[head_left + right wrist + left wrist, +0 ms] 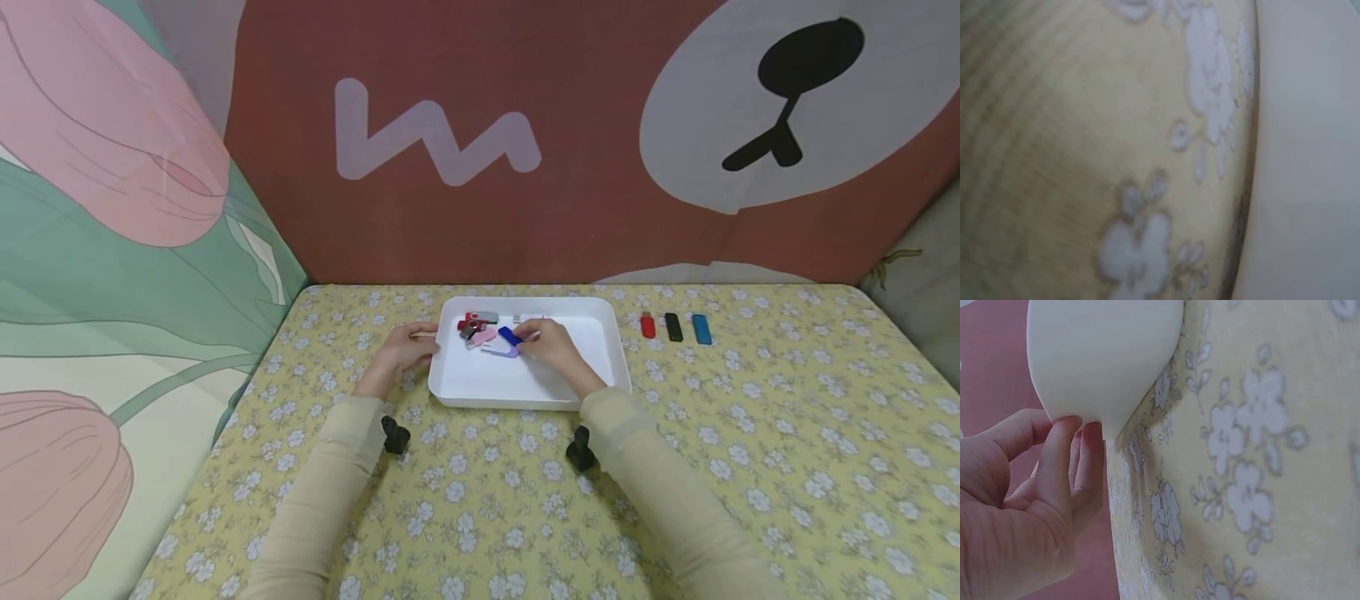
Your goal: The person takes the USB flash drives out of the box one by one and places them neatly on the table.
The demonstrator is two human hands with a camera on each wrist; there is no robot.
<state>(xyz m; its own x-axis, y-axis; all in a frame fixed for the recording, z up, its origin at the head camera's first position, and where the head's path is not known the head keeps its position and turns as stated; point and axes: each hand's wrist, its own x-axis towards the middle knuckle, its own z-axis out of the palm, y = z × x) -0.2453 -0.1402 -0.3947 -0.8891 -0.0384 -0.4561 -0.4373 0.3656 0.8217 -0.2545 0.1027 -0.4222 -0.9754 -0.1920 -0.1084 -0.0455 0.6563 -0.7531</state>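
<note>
A white tray (480,390) holds a small pile of USB sticks towards its left side. My left hand (399,352) is at the tray's left edge, with thumb and fingers (1058,462) pinching the rim in the left wrist view. Inside the tray, my right hand (551,343) pinches a dark blue USB stick (509,336) by its right end. Just below it lies a light purple USB stick (501,352). A pink stick (484,337) and red ones (472,322) are farther left. The right wrist view shows only the cloth and the tray's wall (1307,156).
Right of the tray, a red USB stick (647,326), a black one (673,327) and a blue one (702,329) lie in a row on the yellow flowered tablecloth (480,508). A brown and white printed backdrop (585,225) stands behind the table.
</note>
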